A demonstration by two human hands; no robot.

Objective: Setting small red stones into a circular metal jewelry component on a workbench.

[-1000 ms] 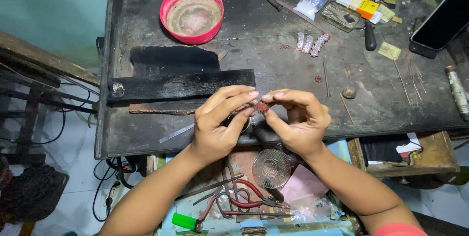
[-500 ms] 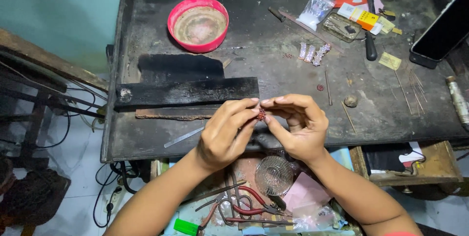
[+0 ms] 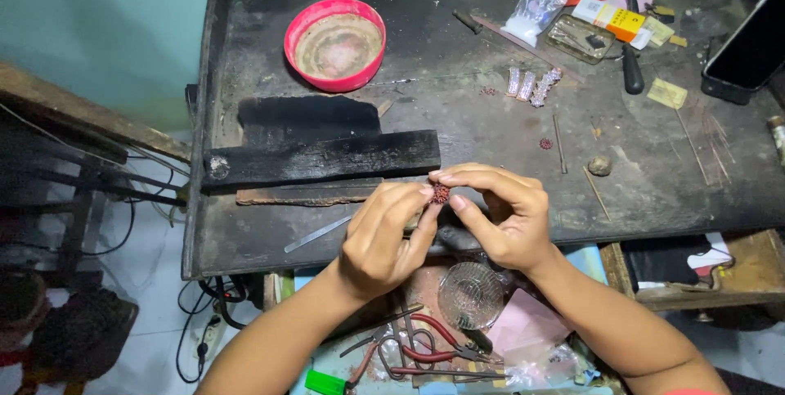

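Grip: both hands meet over the near edge of the desk (image 3: 491, 129). A small round reddish bead-studded piece (image 3: 441, 193) sits between my fingertips. My left hand (image 3: 384, 240) pinches it from 7 o'clock, thumb and forefinger pressed together on it. My right hand (image 3: 499, 215) pinches it from 4 o'clock, forefinger arched over the top, thumb beneath. Both grips are pressed onto the same piece; it is held clear of the desk surface.

Just beyond the hands, at 10 o'clock: a charred black wooden block (image 3: 323, 158) lying lengthwise, a thinner rust-brown strip (image 3: 307, 195) against its near side. A flat metal strip (image 3: 317, 233) lies at 9 o'clock of my left hand.

At 12 o'clock, well apart: a red bowl (image 3: 335, 43) with pale residue inside. At 1 o'clock: three small sparkling pieces (image 3: 531, 84) side by side, and a second small reddish round piece (image 3: 545, 143) on the desk, near a small brownish lump (image 3: 599, 165). Thin metal rods are scattered near these.

Far corner at 2 o'clock: a clear plastic bag (image 3: 533, 11), a yellow-and-white box (image 3: 609, 19), a dark-handled tool (image 3: 631, 68). A dark phone (image 3: 748, 43) leans at the right edge.

Below my wrists, at 6 o'clock: a round glass dish (image 3: 470, 293) and red-handled pliers (image 3: 425, 346) in an open tray; detail there is cluttered.
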